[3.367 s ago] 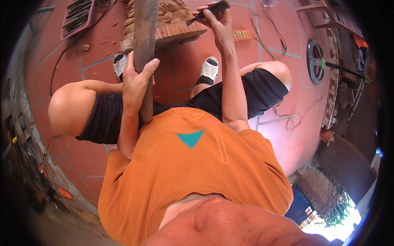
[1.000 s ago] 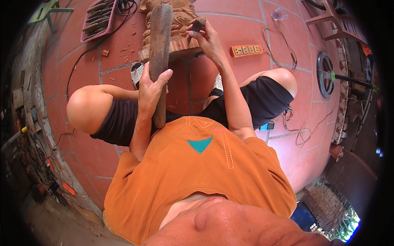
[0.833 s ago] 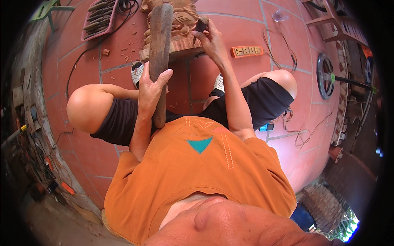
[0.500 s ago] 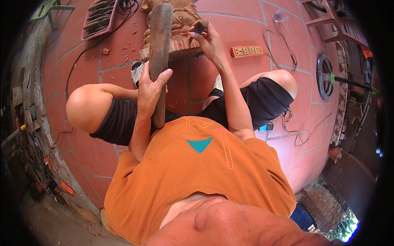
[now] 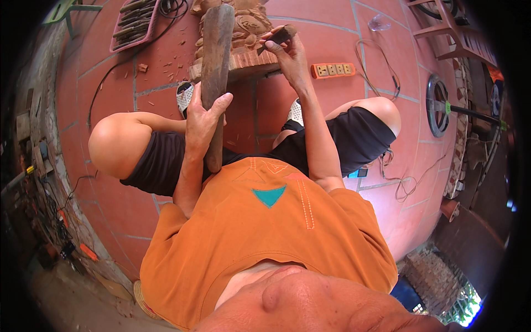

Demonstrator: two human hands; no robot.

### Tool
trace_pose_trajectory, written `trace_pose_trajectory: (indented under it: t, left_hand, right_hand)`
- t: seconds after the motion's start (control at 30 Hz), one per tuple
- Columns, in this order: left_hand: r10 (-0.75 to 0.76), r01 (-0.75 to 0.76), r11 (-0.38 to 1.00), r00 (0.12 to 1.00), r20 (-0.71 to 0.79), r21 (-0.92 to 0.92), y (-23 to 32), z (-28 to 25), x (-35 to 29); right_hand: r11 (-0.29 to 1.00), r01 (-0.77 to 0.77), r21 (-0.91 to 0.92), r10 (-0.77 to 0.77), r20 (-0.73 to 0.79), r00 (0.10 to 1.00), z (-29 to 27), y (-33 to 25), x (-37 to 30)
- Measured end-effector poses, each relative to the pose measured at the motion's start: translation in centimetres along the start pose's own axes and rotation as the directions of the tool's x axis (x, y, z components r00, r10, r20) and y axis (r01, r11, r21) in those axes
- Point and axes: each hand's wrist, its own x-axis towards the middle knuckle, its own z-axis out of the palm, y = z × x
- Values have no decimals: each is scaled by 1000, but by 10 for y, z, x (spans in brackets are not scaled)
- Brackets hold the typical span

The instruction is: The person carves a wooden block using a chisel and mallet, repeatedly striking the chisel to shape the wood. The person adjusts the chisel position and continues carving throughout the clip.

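We are gripping a long wooden mallet (image 5: 215,66) in our left hand (image 5: 203,119), fingers clenched round its shaft, while our right hand (image 5: 287,52) is pinching a dark chisel (image 5: 278,36) against the carved wooden block (image 5: 243,33) at twelve o'clock; relief is already showing and chips are lying on the red tile floor (image 5: 166,61), so we are judging the carving partway done.

An orange power strip (image 5: 332,69) lies on the red tiled floor (image 5: 326,33).

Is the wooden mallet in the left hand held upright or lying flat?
Upright. The left hand grips the wooden mallet low, its thick end raised beside the carved wood piece.
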Motion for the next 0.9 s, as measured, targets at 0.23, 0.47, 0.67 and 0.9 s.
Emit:
trace_pose_trajectory:
  t: [0.23, 0.47, 0.67, 0.9]
  left_hand:
    - [8, -8, 1000, 1000, 3, 4, 0, -1, 0]
    - [-3, 3, 1000, 1000, -8, -21, -2, -1, 0]
    - [11, -11, 1000, 1000, 10, 7, -2, 0, 0]
    - [-30, 30, 999, 999, 12, -15, -1, -3, -1]
  right_hand:
    - [979, -45, -200, 35, -55, 998, 5, 1, -8]
    - [980, -80, -183, 64, -93, 994, -8, -8, -6]
    - [955, -131, -266, 126, -35, 991, -3, -9, -7]
    - [951, -108, -289, 78, -114, 990, -17, -14, -8]
